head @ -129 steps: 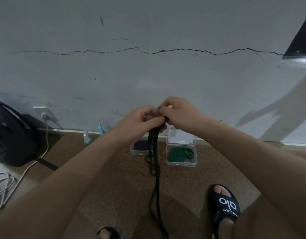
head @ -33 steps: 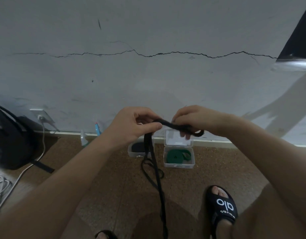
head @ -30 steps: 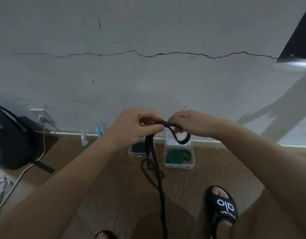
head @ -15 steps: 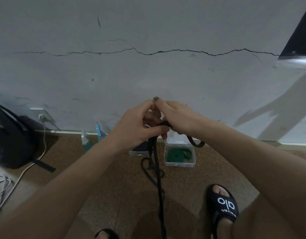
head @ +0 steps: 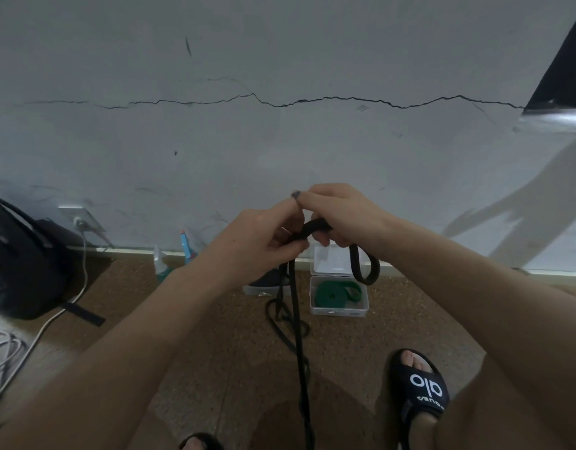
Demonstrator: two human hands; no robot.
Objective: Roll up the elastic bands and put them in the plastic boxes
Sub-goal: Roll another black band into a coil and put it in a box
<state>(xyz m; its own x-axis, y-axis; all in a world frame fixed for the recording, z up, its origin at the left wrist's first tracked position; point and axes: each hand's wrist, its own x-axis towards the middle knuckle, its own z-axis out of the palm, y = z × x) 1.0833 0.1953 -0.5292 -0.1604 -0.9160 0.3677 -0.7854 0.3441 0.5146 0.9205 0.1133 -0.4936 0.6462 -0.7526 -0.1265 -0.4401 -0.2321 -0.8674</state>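
Cracked grey wall stood behind. Our left hand (head: 257,237) pinched the black band (head: 294,306), whose tail hung toward six o'clock; our right hand (head: 337,216) gripped its loop at three o'clock. We judged rolling barely begun; next came tight winding, then the plastic box (head: 338,311) beyond, holding a green band (head: 332,293).

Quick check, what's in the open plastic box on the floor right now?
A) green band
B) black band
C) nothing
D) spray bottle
A: a rolled green band lies inside the open plastic box, while both hands hold the black band above the floor.
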